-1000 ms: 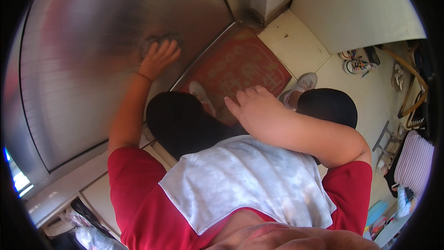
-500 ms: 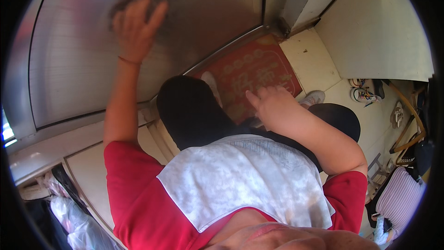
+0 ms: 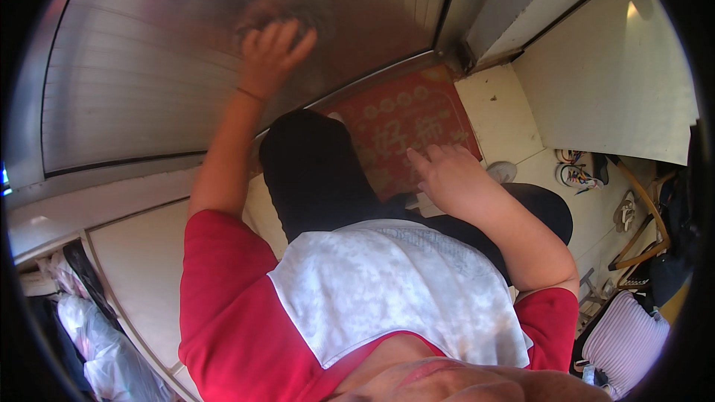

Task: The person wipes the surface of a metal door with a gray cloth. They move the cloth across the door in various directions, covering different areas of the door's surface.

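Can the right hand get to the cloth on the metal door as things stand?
Probably yes. The right hand hangs free and empty over the red doormat, with open space up to the metal door. The left hand already presses the cloth there, covering most of it.

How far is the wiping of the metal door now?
In hand: the left hand presses a cloth flat against the upper part of the metal door. The right hand hangs free and holds nothing. Done: the pictures do not show which areas are already wiped, since the brushed surface looks alike everywhere. Left: cannot be judged either.
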The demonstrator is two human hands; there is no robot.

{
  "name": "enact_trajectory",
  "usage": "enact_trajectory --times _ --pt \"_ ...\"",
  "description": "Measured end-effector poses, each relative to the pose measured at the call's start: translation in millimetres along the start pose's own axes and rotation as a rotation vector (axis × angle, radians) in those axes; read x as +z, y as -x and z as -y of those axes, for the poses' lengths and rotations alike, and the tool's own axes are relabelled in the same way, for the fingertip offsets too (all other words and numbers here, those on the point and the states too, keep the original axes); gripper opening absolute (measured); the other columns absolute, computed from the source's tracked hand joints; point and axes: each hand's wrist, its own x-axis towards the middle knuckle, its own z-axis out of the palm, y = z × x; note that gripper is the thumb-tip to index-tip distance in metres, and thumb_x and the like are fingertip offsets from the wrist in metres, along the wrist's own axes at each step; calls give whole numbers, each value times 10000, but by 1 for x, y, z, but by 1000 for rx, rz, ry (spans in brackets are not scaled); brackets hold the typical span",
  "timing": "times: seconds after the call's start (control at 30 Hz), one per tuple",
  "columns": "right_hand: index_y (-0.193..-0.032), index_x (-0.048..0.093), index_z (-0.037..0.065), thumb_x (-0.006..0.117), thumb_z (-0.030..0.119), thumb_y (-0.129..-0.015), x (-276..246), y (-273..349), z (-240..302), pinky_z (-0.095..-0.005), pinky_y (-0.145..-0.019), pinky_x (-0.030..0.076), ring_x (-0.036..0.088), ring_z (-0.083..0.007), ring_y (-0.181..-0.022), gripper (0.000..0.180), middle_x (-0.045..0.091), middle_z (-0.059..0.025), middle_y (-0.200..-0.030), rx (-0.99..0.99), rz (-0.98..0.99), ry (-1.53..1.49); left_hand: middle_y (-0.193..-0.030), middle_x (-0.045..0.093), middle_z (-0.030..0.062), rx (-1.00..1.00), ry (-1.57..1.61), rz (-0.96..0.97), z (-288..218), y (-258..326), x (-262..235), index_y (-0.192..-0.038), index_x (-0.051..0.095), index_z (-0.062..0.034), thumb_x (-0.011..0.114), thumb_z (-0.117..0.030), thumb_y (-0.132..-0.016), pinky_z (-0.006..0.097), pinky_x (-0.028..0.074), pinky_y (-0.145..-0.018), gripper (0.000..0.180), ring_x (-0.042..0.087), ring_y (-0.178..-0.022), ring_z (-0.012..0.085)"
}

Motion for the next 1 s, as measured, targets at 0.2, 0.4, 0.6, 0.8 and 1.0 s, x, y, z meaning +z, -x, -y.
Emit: enact_trajectory --times 0.2,0.4,0.6,0.8,1.0 --pt "-1323 493 17 637 231 -837 4 -8 -4 -431 -904 446 578 -327 -1020 550 592 -173 -1072 -2 3 22 -1267 513 30 232 187 288 -44 90 44 -1299 506 -282 542 -125 -807 430 358 -941 517 484 -1144 204" --pt "-1323 494 21 635 227 -833 -1 -16 1 -431 -891 455 587 -337 -1002 550 598 -180 -1068 -30 5 46 -1280 505 36 -44 231 298 -24 75 6 -1231 547 -252 543 -159 -836 484 367 -937 406 472 -1176 219" --pt "-1316 498 20 633 212 -828 0 -23 7 -438 -879 462 592 -370 -982 542 599 -200 -1078 -33 49 -1 -1209 559 80 -335 -49 -76 78 -2 -87 -1200 629 -250 665 -79 -714 419 383 -918 517 515 -1114 247" --pt "-1314 506 43 621 198 -834 7 -24 3 -440 -878 464 592 -379 -974 518 599 -201 -1079 -36 31 -22 -1226 520 135 -486 -141 -416 119 -33 -115 -1216 603 -211 676 -53 -675 427 355 -947 568 474 -1136 306" --pt "-1318 503 43 620 192 -835 10 -26 1 -441 -872 468 591 -380 -972 518 597 -211 -1079 -8 53 7 -1206 512 85 -422 -26 -160 43 52 -49 -1193 581 -248 643 -84 -730 447 368 -906 495 486 -1110 284"
